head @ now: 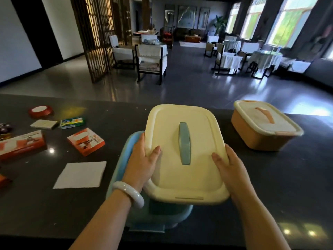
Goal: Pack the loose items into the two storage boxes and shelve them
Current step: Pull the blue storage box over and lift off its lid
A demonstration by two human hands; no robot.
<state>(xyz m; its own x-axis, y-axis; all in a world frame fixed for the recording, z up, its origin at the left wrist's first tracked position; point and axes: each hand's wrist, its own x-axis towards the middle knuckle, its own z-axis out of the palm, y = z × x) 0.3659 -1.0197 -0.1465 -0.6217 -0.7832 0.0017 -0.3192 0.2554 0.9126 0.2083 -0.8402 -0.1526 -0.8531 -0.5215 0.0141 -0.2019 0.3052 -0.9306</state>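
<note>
Cream lid (185,152) held by two hands (143,164).

The lid (185,152) is pale cream with a dusty blue-grey handle (184,143) down its middle; the box (126,177) under it is light blue. The second box (259,134) is peach-orange, its lid cream with a peach handle. The table (270,186) is dark charcoal, finely speckled. On it lie a plain white paper square (81,175), two orange-and-white cartons (86,141), a green, yellow and blue packet (72,122), a cream pad (44,124) and a red ribbon reel (41,111) with a white centre. The bangle (128,193) is milky white.
</note>
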